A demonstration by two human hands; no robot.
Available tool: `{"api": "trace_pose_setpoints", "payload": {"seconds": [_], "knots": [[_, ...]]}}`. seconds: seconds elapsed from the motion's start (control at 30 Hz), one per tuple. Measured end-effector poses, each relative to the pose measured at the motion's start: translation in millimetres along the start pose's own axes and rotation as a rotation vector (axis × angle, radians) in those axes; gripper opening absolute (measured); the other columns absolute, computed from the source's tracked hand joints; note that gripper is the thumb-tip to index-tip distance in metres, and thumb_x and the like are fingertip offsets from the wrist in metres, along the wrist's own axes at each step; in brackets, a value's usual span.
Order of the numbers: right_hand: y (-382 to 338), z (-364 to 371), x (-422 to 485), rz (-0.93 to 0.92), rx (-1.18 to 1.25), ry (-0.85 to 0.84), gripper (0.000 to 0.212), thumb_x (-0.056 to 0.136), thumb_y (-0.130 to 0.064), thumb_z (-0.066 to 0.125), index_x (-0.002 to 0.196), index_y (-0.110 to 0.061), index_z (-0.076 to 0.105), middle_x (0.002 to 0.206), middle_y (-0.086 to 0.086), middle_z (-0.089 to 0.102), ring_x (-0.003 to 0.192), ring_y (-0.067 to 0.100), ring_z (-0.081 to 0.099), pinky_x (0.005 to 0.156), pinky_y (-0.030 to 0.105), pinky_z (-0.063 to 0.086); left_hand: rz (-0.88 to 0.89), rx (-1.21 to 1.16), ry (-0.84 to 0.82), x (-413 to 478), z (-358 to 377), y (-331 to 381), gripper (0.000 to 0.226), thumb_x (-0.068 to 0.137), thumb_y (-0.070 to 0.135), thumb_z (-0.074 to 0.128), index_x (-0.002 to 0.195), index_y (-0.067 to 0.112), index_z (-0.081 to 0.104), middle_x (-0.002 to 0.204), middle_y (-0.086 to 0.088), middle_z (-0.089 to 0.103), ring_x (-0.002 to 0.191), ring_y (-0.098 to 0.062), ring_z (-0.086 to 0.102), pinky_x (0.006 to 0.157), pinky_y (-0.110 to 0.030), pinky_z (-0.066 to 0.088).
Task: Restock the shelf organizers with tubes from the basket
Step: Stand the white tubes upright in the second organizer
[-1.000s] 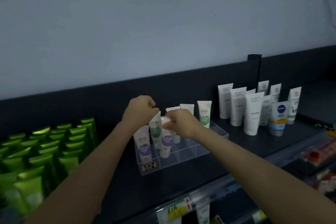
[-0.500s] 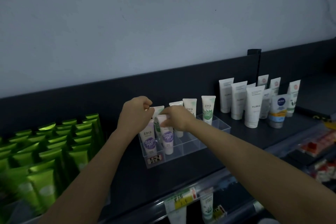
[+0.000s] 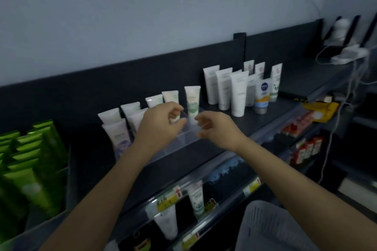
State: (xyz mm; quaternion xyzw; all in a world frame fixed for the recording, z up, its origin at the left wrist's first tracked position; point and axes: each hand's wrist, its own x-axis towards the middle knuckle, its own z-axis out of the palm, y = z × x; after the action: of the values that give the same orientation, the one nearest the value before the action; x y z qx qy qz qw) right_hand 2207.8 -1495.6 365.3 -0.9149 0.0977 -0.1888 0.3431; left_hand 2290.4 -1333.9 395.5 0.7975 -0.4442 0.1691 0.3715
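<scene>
A clear acrylic organizer (image 3: 184, 141) sits on the dark top shelf (image 3: 253, 122). It holds several white tubes, with a purple-print tube (image 3: 119, 135) at its left front and a green-print tube (image 3: 192, 101) at its right back. My left hand (image 3: 161, 123) hovers over the organizer's middle with loosely curled fingers, and I see nothing in it. My right hand (image 3: 216, 127) hovers beside it over the right end, fingers relaxed and empty. A gap separates the hands. No basket is clearly in view.
Green tubes (image 3: 30, 159) fill a bin at the left. Taller white tubes and a blue-capped tube (image 3: 262, 96) stand at the right. Lower shelves with price tags (image 3: 169, 199) hold more products. Cables and a white device (image 3: 342, 47) sit far right. A grey textured shape (image 3: 273, 228) lies at the bottom.
Both hands have let go of the purple-print tubes at the organizer's left and moved right, now hovering apart. The view has tilted down and to the right.
</scene>
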Motion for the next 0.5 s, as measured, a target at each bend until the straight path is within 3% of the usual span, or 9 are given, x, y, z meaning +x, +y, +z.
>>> {"api": "trace_pose_setpoints", "payload": {"seconds": [0.13, 0.33, 0.4, 0.5], "knots": [[68, -18, -59, 0.187, -0.009, 0.007, 0.036, 0.082, -0.019, 0.072, 0.115, -0.011, 0.062, 0.111, 0.004, 0.066, 0.103, 0.018, 0.062, 0.089, 0.029, 0.05, 0.088, -0.05, -0.24, -15, 67, 30, 0.032, 0.084, 0.029, 0.069, 0.112, 0.014, 0.065, 0.104, 0.002, 0.065, 0.09, -0.006, 0.056, 0.082, -0.015, 0.045], [182, -22, -158, 0.535, -0.117, -0.059, 0.033, 0.081, -0.019, 0.071, 0.113, -0.01, 0.065, 0.114, 0.004, 0.067, 0.103, 0.018, 0.062, 0.081, 0.019, 0.042, 0.101, -0.112, -0.596, -58, 177, 54, 0.038, 0.079, 0.042, 0.07, 0.107, 0.017, 0.067, 0.104, 0.002, 0.069, 0.096, -0.011, 0.063, 0.086, -0.033, 0.052], [215, -15, -191, 0.616, -0.175, -0.128, 0.028, 0.083, -0.018, 0.068, 0.109, -0.009, 0.067, 0.114, 0.006, 0.068, 0.104, 0.02, 0.062, 0.083, 0.022, 0.042, 0.098, -0.086, -0.737, -78, 213, 53, 0.041, 0.078, 0.049, 0.065, 0.106, 0.018, 0.066, 0.103, 0.002, 0.067, 0.096, -0.012, 0.062, 0.083, -0.034, 0.052], [258, 0, -238, 0.714, -0.199, -0.242, 0.021, 0.083, -0.012, 0.063, 0.101, -0.004, 0.07, 0.109, 0.01, 0.069, 0.102, 0.024, 0.063, 0.084, 0.025, 0.042, 0.055, -0.071, -0.928, -108, 256, 49, 0.041, 0.083, 0.043, 0.065, 0.116, 0.02, 0.063, 0.112, 0.004, 0.064, 0.103, -0.011, 0.059, 0.088, -0.033, 0.051]]}}
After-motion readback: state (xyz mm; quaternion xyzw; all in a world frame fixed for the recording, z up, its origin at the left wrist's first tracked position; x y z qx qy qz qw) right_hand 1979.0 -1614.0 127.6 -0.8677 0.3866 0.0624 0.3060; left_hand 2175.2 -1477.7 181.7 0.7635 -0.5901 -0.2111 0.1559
